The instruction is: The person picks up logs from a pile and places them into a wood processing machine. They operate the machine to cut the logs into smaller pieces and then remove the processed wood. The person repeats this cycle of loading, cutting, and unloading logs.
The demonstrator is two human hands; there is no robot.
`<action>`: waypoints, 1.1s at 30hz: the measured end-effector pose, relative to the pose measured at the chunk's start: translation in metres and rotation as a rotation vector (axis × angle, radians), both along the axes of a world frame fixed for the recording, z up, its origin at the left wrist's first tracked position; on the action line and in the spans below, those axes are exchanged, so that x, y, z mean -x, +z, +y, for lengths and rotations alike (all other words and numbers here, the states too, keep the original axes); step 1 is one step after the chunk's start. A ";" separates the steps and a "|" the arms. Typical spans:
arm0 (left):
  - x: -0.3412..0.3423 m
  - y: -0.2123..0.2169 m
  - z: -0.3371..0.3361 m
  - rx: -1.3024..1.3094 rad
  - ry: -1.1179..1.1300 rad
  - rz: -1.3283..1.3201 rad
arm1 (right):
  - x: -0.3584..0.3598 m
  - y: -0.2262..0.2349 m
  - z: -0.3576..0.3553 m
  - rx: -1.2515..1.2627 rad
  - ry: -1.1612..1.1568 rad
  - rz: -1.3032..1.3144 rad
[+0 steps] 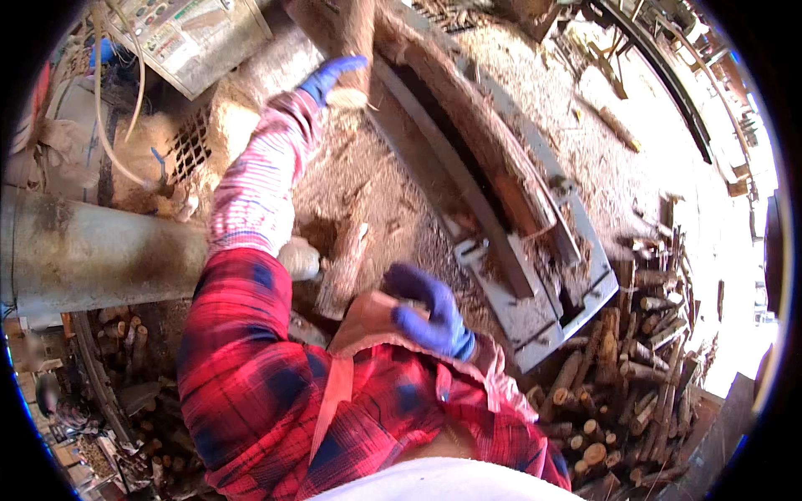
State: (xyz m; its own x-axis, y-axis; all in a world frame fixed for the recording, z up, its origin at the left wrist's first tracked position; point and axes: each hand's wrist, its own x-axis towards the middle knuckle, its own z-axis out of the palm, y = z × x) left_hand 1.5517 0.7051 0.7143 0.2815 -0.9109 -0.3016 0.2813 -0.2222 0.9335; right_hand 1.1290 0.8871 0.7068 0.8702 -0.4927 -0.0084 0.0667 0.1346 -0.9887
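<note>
The log (357, 42) stands far in the scene, leaning into the long slot of the grey metal machine (535, 292). The left hand (334, 77), in a blue glove, is stretched far out with the arm almost straight, and its grip closes on the cut end of this log. The right hand (430, 313), also blue-gloved, is bent near the chest, its grip closed on a flat brown piece (368, 321). A second log (342, 267) lies on the sawdust-covered worktop (368, 184) between the hands. At far left a pale control box (196, 37) carries rectangular coloured labels. A pile of thin cut branches (626, 367) lies at near right.
</note>
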 end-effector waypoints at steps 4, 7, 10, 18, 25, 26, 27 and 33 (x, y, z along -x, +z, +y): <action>-0.006 0.034 0.042 0.231 -0.127 -0.070 | -0.027 0.027 0.017 -0.024 -0.039 -0.074; 0.045 0.086 0.086 0.440 -0.039 -0.295 | -0.034 0.040 0.034 0.143 0.115 -0.046; 0.061 0.113 0.118 0.493 0.030 -0.260 | -0.036 0.053 0.060 0.175 0.123 -0.067; 0.100 0.154 0.224 0.655 0.101 -0.353 | -0.008 0.045 0.071 0.203 -0.183 -0.125; 0.106 0.162 0.245 0.698 0.217 -0.259 | 0.013 0.037 0.061 0.073 -0.255 -0.113; 0.106 0.168 0.243 0.697 0.276 -0.320 | 0.013 0.038 0.061 0.060 -0.231 -0.074; 0.094 0.176 0.244 0.725 0.276 -0.363 | 0.008 0.039 0.064 0.029 -0.213 -0.118; 0.114 0.199 0.198 0.786 0.253 -0.543 | 0.016 0.035 0.037 0.048 -0.244 -0.112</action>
